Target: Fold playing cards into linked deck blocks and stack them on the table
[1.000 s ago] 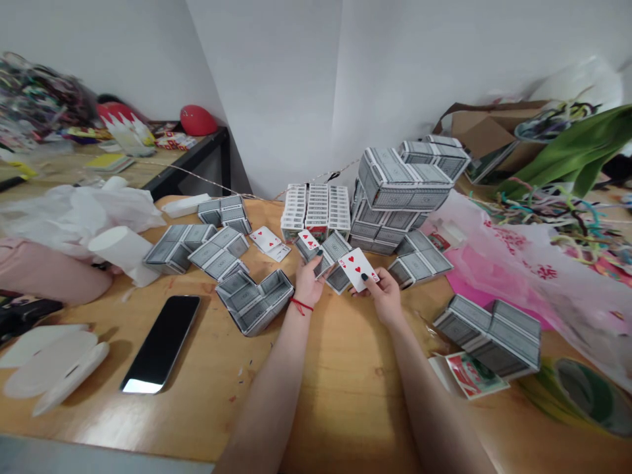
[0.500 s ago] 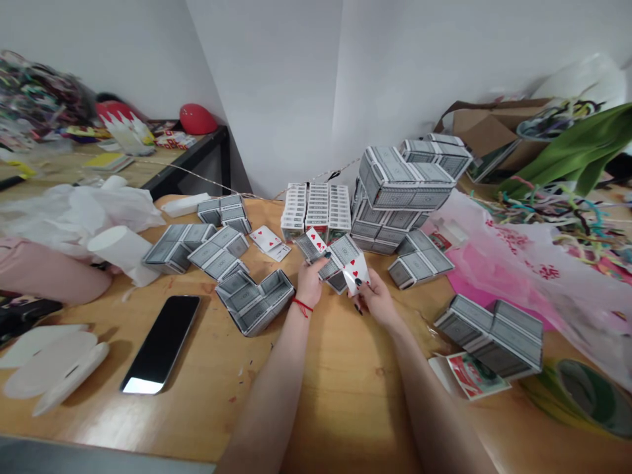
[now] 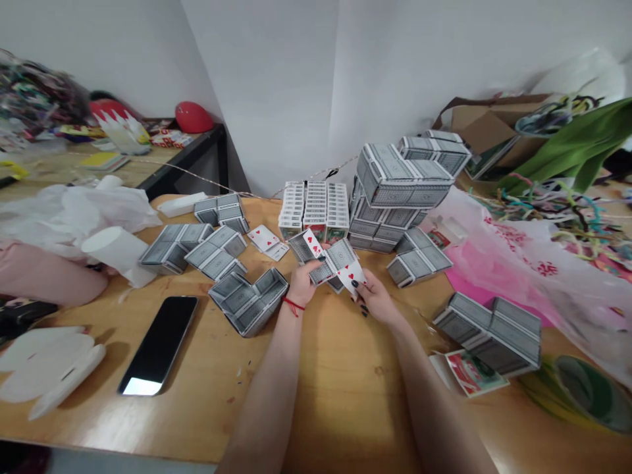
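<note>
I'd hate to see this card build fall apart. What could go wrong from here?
1. The right hand pinches the hearts card against the folded card piece in the left hand; a hard push may crease the card or pull the piece apart.
2. The tall card stack stands just behind both hands and looks uneven; a forward nudge could topple it.

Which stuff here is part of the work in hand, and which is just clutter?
In hand:
left hand holding folded card block
right hand holding heart card
likely the stacked card blocks

Lying about:
phone
pink bag
green tape roll
</note>
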The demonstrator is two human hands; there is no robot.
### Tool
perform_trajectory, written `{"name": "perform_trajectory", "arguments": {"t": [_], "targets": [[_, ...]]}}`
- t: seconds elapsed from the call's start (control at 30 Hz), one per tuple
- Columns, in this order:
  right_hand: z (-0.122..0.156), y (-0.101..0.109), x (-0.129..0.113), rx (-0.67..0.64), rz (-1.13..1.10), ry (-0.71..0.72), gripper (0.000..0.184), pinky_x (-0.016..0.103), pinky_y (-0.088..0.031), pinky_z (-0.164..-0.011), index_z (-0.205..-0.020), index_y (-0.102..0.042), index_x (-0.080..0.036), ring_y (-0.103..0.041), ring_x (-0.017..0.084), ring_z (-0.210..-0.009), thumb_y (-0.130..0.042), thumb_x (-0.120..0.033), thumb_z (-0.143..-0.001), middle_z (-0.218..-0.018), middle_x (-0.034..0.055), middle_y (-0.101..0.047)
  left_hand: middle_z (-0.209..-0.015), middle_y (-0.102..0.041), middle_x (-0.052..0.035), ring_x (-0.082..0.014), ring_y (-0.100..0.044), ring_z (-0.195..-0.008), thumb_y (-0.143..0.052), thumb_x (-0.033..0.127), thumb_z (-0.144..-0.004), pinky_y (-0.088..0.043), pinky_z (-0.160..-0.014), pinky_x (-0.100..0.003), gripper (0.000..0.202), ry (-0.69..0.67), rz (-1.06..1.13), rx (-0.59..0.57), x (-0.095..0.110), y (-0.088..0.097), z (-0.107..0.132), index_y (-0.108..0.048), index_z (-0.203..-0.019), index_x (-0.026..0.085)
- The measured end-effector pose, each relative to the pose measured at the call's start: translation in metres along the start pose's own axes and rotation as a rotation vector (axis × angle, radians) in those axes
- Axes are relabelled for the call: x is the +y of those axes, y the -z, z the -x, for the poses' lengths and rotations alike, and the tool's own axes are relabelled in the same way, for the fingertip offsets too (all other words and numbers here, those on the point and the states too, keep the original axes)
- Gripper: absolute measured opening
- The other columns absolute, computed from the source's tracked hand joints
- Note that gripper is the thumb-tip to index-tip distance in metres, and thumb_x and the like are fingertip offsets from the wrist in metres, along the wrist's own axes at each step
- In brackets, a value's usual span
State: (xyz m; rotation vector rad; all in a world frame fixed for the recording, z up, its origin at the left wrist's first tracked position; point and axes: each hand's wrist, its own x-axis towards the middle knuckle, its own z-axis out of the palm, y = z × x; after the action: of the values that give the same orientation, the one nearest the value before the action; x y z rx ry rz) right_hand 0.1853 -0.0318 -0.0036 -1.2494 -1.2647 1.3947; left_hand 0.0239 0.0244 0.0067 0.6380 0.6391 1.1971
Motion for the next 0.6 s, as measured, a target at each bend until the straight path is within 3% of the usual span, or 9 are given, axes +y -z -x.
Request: {"name": "perform_trajectory", "arguments": {"t": [0.2, 0.4, 0.6], "targets": [[0.0, 0.0, -0.002, -0.02, -0.051, -0.009, 0.02, 0.015, -0.028, -0.027, -0.083, -0.039, -0.021, -0.031, 0.004, -0.031, -0.046, -0.039, -0.077, -0.051, -0.0095, -0.046, -0.09, -0.067, -0.0042, -0.0166, -0.062, -0.076, -0.064, 0.02, -0.06, -0.047, -0.069, -0.028, 0.032, -0.043, -0.077, 0.078, -0.001, -0.005, -0.001, -0.065, -0.092, 0.015], [-0.001, 0.001, -0.002, -0.001, -0.091, -0.021, 0.022, 0.015, -0.03, -0.027, -0.087, -0.04, -0.022, -0.031, 0.004, -0.031, -0.048, -0.039, -0.076, -0.05, -0.0098, -0.047, -0.083, -0.068, -0.0052, -0.0185, -0.062, -0.076, -0.065, 0.02, -0.056, -0.047, -0.069, -0.03, 0.035, 0.001, -0.137, 0.122, -0.008, -0.007, -0.003, -0.066, -0.091, 0.014], [-0.001, 0.002, -0.001, 0.022, -0.123, -0.015, 0.023, 0.015, -0.03, -0.028, -0.083, -0.04, -0.021, -0.033, 0.004, -0.031, -0.051, -0.039, -0.074, -0.05, -0.0096, -0.047, -0.089, -0.068, -0.004, -0.0192, -0.062, -0.082, -0.067, 0.019, -0.055, -0.048, -0.071, -0.029, 0.033, -0.002, -0.133, 0.133, -0.015, -0.009, -0.003, -0.067, -0.088, 0.015]]}}
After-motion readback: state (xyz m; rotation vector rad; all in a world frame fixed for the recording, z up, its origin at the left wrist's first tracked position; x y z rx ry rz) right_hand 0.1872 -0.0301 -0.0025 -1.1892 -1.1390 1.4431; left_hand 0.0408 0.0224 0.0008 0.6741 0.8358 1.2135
